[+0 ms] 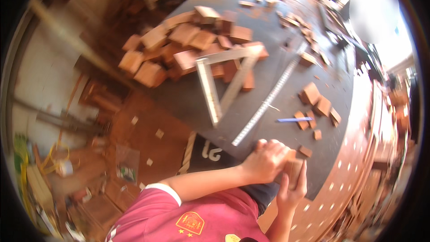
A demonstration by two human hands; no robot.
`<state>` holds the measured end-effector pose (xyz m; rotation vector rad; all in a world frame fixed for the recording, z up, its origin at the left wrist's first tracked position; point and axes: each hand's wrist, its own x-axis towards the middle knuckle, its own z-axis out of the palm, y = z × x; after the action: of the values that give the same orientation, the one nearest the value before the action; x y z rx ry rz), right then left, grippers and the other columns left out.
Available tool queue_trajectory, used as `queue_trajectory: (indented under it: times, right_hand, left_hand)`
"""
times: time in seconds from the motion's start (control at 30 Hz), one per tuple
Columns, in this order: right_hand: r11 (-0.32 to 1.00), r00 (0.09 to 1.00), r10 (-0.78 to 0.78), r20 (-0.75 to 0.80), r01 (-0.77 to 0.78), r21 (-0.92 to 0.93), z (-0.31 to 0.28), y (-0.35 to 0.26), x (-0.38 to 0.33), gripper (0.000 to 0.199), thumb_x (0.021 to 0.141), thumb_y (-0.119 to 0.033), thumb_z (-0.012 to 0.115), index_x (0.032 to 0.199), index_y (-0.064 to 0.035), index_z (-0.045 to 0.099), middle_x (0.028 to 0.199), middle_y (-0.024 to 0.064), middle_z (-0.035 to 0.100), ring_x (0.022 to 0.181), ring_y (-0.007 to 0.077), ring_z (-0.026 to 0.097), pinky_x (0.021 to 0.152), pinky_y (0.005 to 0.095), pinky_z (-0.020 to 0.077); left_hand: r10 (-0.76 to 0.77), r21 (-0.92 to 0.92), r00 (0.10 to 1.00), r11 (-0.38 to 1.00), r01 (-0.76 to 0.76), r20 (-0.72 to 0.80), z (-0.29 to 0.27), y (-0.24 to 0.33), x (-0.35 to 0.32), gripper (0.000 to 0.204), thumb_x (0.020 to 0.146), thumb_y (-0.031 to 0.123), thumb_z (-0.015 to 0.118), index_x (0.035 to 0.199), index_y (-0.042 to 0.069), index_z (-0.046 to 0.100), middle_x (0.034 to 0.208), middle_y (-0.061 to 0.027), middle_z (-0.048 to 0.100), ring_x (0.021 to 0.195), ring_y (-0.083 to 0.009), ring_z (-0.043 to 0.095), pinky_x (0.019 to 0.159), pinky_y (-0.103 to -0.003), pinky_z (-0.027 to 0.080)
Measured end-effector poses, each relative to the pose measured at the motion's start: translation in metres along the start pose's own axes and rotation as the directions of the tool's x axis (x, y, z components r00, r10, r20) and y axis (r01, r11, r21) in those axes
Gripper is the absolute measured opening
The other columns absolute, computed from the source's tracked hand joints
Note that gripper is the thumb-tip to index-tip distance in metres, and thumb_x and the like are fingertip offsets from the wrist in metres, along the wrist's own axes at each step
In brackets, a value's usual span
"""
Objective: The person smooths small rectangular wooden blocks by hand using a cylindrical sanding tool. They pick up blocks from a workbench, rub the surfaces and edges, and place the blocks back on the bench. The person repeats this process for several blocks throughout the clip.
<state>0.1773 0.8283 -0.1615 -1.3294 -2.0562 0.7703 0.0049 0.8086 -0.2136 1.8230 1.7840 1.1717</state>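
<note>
Gripping a small wooden block at the near edge of the dark worktable, both hands meet over the same piece. The left hand lies curled over the block's top and left side, fingers folded down onto it. The right hand comes up from below, fingers closed against the block's right face and underside, thumb side hidden. So both hands are wrapped on the block, which sits at the table's near rim, partly covered (its full shape cannot be made out).

Positions taken relative to the long steel ruler, which lies diagonally on the table:
- Held block: just past the ruler's near end, to its right.
- Metal framing square: left of the ruler, near it, one arm pointing toward the person.
- Pile of reddish wood blocks: beyond and left of the ruler, touching the square's far arm.
- Blue pen: right of the ruler, near its lower half.
- Cluster of small cut blocks: right of the ruler, around the pen; one loose block lies just beside the hands.

The person wears a magenta shirt. Image blurred; finer detail not readable.
</note>
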Motion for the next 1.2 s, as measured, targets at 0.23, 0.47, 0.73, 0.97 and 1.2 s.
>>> queue_trajectory:
  times: [0.23,0.47,0.73,0.97,1.2]
  right_hand:
    - [0.997,0.995,-0.05,-0.084,0.045,-0.063,-0.005,0.011,0.01,0.074,0.087,-0.007,0.081,0.153,0.0078,0.052,0.12,0.0305,0.069,0.107,0.0469,0.071,0.097,0.0491,0.0565]
    - [0.996,0.992,-0.048,-0.119,0.057,0.075,0.0,0.016,0.034,0.071,0.088,-0.011,0.081,0.152,0.0054,0.053,0.121,0.0305,0.07,0.109,0.0474,0.07,0.095,0.0478,0.0579]
    - [0.996,0.987,-0.044,-0.155,0.056,0.073,-0.012,0.013,0.007,0.072,0.087,-0.013,0.083,0.151,0.0059,0.054,0.121,0.0314,0.07,0.108,0.0459,0.071,0.097,0.0474,0.0569]
    - [0.994,0.987,0.019,-0.162,0.0,0.112,0.006,0.013,0.027,0.073,0.091,-0.015,0.08,0.154,0.0058,0.05,0.119,0.0296,0.069,0.108,0.0457,0.07,0.094,0.0452,0.0584]
    - [0.993,0.981,-0.096,-0.169,0.106,0.052,-0.007,0.022,0.009,0.075,0.093,-0.018,0.077,0.156,0.0064,0.046,0.122,0.0332,0.066,0.106,0.0481,0.07,0.092,0.0476,0.06]
  left_hand:
    - [0.021,0.099,0.999,0.995,-0.024,0.026,-0.003,0.003,0.004,0.07,0.078,0.037,0.088,0.138,0.007,0.065,0.129,-0.0089,0.065,0.123,-0.0296,0.058,0.103,-0.049,0.037]
    - [0.078,0.134,0.996,0.987,-0.084,0.049,-0.008,0.006,0.013,0.068,0.074,0.031,0.089,0.133,0.006,0.067,0.123,-0.0103,0.066,0.117,-0.032,0.06,0.102,-0.047,0.039]
    - [0.089,0.187,0.995,0.978,-0.097,0.05,-0.004,0.005,0.01,0.068,0.073,0.029,0.091,0.132,0.003,0.068,0.125,-0.012,0.064,0.12,-0.0333,0.057,0.104,-0.048,0.038]
    - [0.092,0.227,0.993,0.968,-0.107,0.075,-0.003,-0.002,0.007,0.069,0.076,0.035,0.09,0.134,0.005,0.068,0.126,-0.0098,0.064,0.124,-0.0319,0.057,0.107,-0.049,0.036]
    - [0.11,0.239,0.991,0.963,-0.125,0.075,-0.001,0.002,0.008,0.069,0.078,0.036,0.088,0.135,0.003,0.067,0.125,-0.0115,0.064,0.124,-0.0334,0.057,0.107,-0.05,0.036]
